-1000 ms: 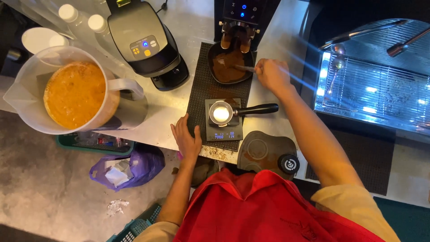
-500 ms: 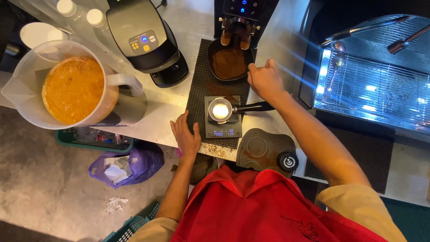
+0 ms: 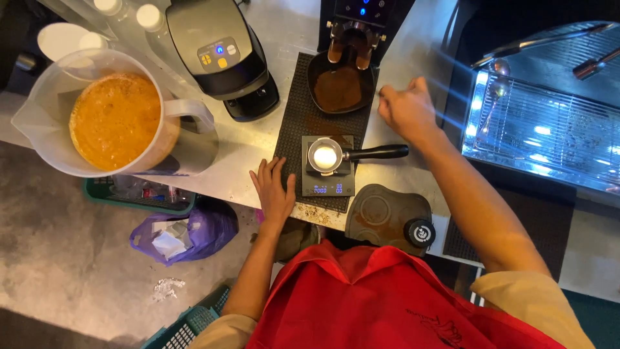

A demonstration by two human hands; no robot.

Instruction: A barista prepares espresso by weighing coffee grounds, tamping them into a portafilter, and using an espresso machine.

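The left hand lies flat, palm down and fingers spread, on the edge of the steel counter just left of centre in the frame; it holds nothing, and its fingertips touch the left border of the black ribbed mat. Just to its right, at the centre, a small digital scale sits on that mat with a portafilter resting on it, basket up, its black handle pointing toward the right of the frame.

The right hand hovers right of centre, above the portafilter handle and clear of it, fingers curled loosely inward; I cannot tell whether anything small is pinched in them. Just left of that hand, in the upper centre, a dark tray of ground coffee sits under the spouts of a coffee grinder.

In the upper left, a clear plastic pitcher holds an orange liquid, and beside it stands a grey and black machine with lit buttons. Below the scale lies a tamping mat with a black tamper on it. At the right edge shines the metal drip tray of an espresso machine. A purple plastic bag lies on the floor in the lower left.
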